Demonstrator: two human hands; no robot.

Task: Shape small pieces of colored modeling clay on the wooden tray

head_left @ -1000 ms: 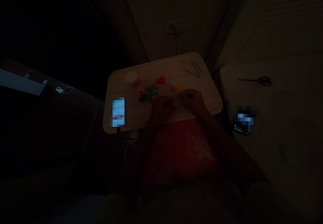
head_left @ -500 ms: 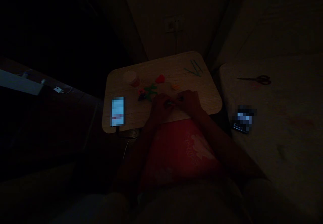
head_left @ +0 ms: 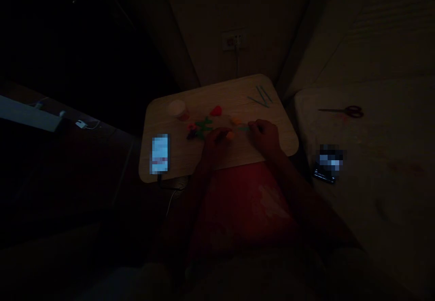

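In the dim light, my left hand (head_left: 215,141) is closed, its fingertips pinching a small orange lump (head_left: 230,135) that looks like modelling clay. My right hand (head_left: 267,134) is also closed, gripping a thin green stick (head_left: 244,128) that points left toward the lump. A gap separates the hands. Just beyond them lies a yellow-orange piece (head_left: 236,121), with a red lump (head_left: 216,111) farther back. Left of my left hand, green pieces (head_left: 204,123) sit beside a pink-red piece (head_left: 191,127) and a dark purple one (head_left: 192,134).
Several thin green sticks (head_left: 261,97) lie at the back right of the wooden table (head_left: 183,156). A pale-lidded tub (head_left: 176,109) stands back left, and a lit phone (head_left: 159,154) rests front left. Scissors (head_left: 353,111) and a dark device (head_left: 326,167) lie on the right-hand surface.
My hands have drawn apart, the right one moving right with the green stick. The orange lump now shows at my left fingertips. The whole view has shifted slightly.
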